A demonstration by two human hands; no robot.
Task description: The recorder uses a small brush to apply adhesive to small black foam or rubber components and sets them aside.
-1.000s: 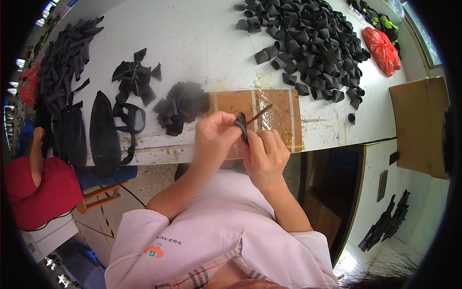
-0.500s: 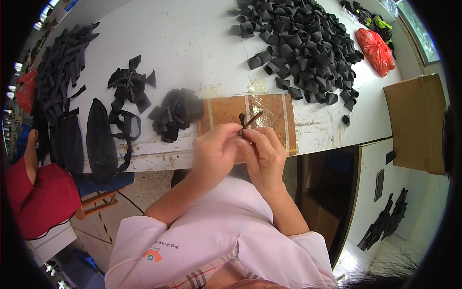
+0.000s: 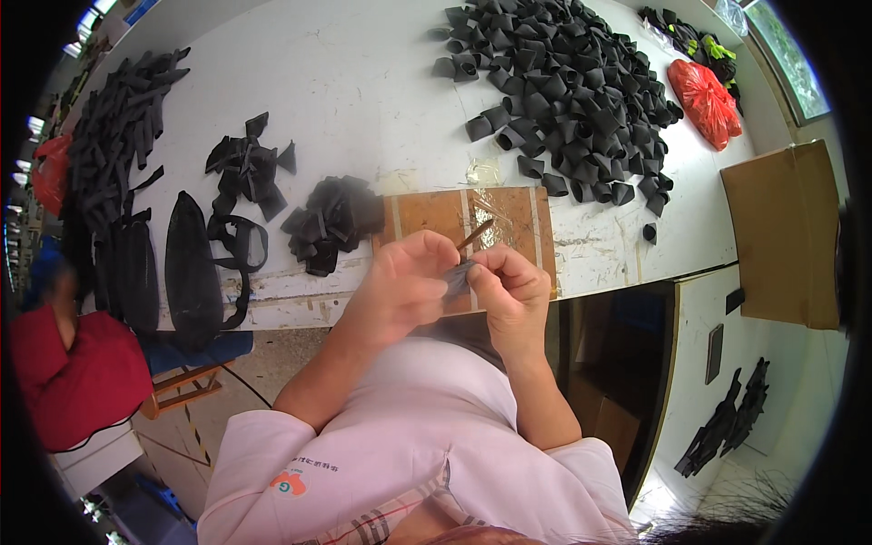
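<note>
In front of my chest, both hands meet over the near edge of the worktable. My right hand [image 3: 513,286] is closed, its thumb and index finger pinching a small black fabric piece [image 3: 460,278]. My left hand [image 3: 404,286], slightly blurred, has its fingers curled against the other side of the piece. A thin brown stick-like tool [image 3: 477,233] juts up and to the right from between the fingertips; which hand grips it is hidden. Beneath and beyond lies a brown board [image 3: 413,218] with strips of tape. A heap of flat black pieces [image 3: 336,218] lies left of the board.
A large pile of folded black fabric loops [image 3: 581,100] covers the far right. Black strips [image 3: 118,127] and black pouches with straps [image 3: 193,263] lie left. A red plastic bag [image 3: 707,100] and a cardboard box [image 3: 786,236] stand right. A person in a red top [image 3: 86,372] sits left.
My hands have turned slightly and my right hand has shifted a little right. The grey-black face of the fabric piece now shows between them. The brown tool has moved slightly lower.
</note>
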